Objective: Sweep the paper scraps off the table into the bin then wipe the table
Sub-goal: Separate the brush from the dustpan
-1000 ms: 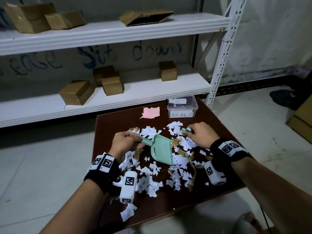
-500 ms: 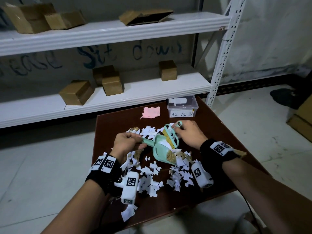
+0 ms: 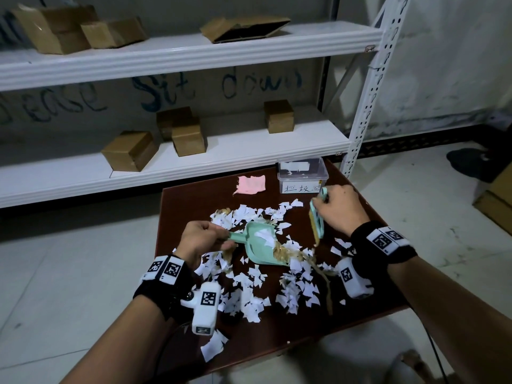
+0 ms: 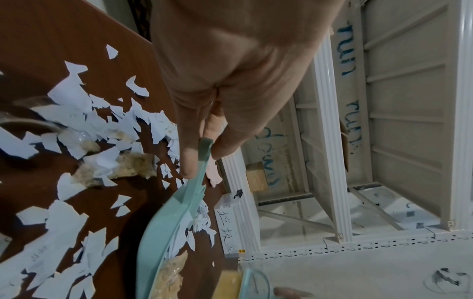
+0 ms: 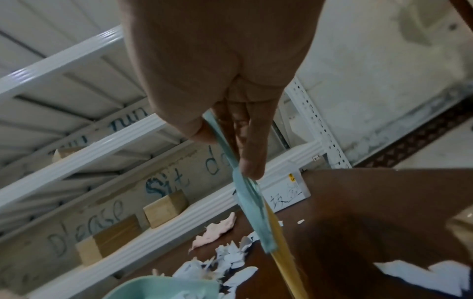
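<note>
White paper scraps [image 3: 249,289] and tan shreds [image 3: 288,254] litter the dark brown table [image 3: 360,303]. My left hand [image 3: 201,239] grips the handle of a mint green dustpan [image 3: 260,246], tilted on the table with a few scraps in it; the left wrist view shows the dustpan [image 4: 163,232] edge-on under my left hand [image 4: 202,149]. My right hand [image 3: 336,210] holds a small mint brush [image 3: 317,217] with yellow bristles, lifted to the right of the pan. In the right wrist view my right hand [image 5: 227,141] pinches the brush [image 5: 252,208]. A clear plastic bin [image 3: 302,176] stands at the table's far right.
A pink cloth [image 3: 250,184] lies at the far edge, left of the bin. White metal shelving [image 3: 194,159] with cardboard boxes [image 3: 130,153] stands behind the table. One scrap [image 3: 213,346] hangs near the front left edge. Grey floor surrounds the table.
My right hand has swung the brush away from the dustpan's mouth, out to the right and toward the bin. The left hand and dustpan stay about where they were.
</note>
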The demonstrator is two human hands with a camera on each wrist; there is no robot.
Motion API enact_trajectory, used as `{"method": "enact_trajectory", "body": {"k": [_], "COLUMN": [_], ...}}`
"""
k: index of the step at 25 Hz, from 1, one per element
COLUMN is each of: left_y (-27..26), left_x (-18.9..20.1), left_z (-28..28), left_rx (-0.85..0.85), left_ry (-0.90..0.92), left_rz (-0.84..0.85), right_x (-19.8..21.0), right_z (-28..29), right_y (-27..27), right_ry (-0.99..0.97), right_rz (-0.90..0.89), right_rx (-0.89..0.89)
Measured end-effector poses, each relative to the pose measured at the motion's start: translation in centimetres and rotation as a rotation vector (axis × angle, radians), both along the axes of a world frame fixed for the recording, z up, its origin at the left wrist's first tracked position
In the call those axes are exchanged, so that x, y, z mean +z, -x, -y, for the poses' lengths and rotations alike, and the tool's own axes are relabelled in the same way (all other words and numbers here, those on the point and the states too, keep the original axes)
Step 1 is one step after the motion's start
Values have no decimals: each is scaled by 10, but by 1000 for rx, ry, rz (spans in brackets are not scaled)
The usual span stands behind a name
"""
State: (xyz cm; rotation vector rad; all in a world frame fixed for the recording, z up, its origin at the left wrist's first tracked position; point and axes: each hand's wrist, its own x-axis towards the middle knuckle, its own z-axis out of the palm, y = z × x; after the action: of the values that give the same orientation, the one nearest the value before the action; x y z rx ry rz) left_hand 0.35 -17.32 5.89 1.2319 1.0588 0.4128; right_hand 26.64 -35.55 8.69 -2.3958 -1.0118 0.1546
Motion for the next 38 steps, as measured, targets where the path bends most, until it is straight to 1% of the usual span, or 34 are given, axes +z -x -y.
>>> {"method": "enact_trajectory", "body": {"k": [2,4,6,10,15,17,19,22,26,28,29,31,33,35,38], "left_y": [2,2,1,-5,-7,-8,-8,-8,-7,-7,-8,-9,-11,-12,-13], "left_x": [1,1,1,0,-3,-4,-6,-9,-9,-8,-6,-3,-1,0,4], "left_z": [-1,-1,0,4,5,5,6,5,3,2,2,1,-1,-3,-3], "left_rx": [-11,-26,-41,-79,-100,-92,-57,-10,25,41,50,76,112,138,150], "left_ry": [20,30,38,39,46,71,106,146,209,224,229,240,244,255,288], "left_rz": [-18,-42,-54,-81,-88,-77,-58,-30,15,31,40,61,93,120,161], "right_x": [0,-7,-14,-22,-17,-16,-13,-1,13,18,21,24,25,26,24], "right_z": [5,4,-1,-13,-21,-20,-21,-18,-12,-9,-8,-4,0,2,5], "right_y": [10,21,28,33,41,38,32,23,16,11,8,-3,-16,-27,-40], "right_ry": [150,200,172,54,-48,-111,-209,-329,-517,-629,-704,-794,-819,-856,-833], "right_rz": [15,-16,-62,-113,-90,-131,-193,-226,-369,-395,-397,-332,-263,-257,-221], "right_rx": [16,35,56,104,126,118,84,-8,-120,-187,-226,-315,-369,-397,-434]}}
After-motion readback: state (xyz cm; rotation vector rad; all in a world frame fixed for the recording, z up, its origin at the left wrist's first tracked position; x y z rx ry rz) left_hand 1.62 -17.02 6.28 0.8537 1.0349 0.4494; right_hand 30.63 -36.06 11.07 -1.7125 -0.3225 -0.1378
